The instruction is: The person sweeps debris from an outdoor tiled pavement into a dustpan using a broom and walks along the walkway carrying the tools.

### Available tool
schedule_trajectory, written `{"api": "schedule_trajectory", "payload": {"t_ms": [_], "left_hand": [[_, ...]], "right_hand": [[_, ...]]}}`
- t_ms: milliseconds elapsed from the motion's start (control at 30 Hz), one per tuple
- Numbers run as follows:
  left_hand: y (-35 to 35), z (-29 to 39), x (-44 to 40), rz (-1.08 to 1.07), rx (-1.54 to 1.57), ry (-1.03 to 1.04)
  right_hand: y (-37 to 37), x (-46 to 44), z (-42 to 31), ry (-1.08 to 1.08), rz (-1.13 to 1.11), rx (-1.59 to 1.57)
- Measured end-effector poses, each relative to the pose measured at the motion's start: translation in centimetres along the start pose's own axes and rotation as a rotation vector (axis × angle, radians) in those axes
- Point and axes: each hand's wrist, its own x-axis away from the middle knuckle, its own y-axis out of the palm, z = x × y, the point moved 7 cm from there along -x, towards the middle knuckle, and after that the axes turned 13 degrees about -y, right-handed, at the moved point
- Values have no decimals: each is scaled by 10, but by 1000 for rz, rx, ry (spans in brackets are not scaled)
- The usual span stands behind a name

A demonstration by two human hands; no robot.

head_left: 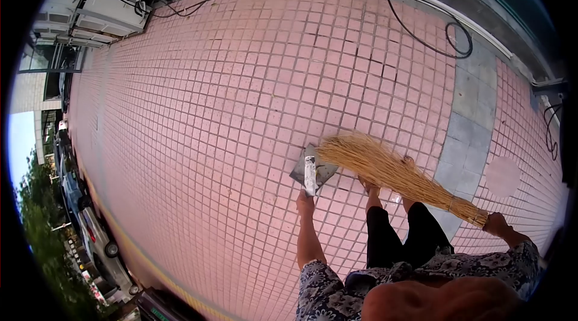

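My left hand (305,202) is closed round the handle of a grey dustpan (325,170), whose handle is pale and dark-stained. The pan lies low over the pink tiled ground. At the right, my right hand (497,224) grips the bound end of a long straw broom (391,169). The broom slants up to the left, and its bristle tips reach the right side of the dustpan. Whatever lies in the pan is too small to tell.
Pink square tiles (241,80) cover the ground, with a grey paving strip (463,134) at the right. Black cables (421,38) lie near the wall at the top. White outdoor units (111,11) stand at the upper left. Parked cars (99,230) line the left side.
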Motion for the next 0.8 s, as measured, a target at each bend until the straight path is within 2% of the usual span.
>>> {"api": "schedule_trajectory", "payload": {"t_ms": [100,167,233,267,333,400,467,533,600,700,767,800], "left_hand": [[-10,18,5,49,14,100],[-24,22,15,60,18,87],[-48,40,24,94,4,76],[-55,36,25,65,41,95],[-74,37,36,67,82,108],[-92,32,48,90,98,57],[-104,21,53,97,98,-15],[-121,20,66,113,199,24],[-140,24,83,96,295,-52],[-150,7,87,114,361,-173],[-158,-4,85,128,396,-215],[-158,-10,83,124,398,-258]], "right_hand": [[36,27,-15,-84,20,60],[61,33,-21,66,73,-192],[60,27,-44,74,108,-376],[52,22,-59,37,154,-442],[41,-1,-95,-392,269,18],[19,-20,-100,-127,524,-285],[-11,-46,-123,-191,617,-249],[-40,-75,-141,-232,710,-214],[-61,-100,-158,-261,788,-184],[-80,-160,-165,-312,820,-132],[-112,-177,-182,-407,871,-37],[-141,-175,-194,-410,818,-95]]}}
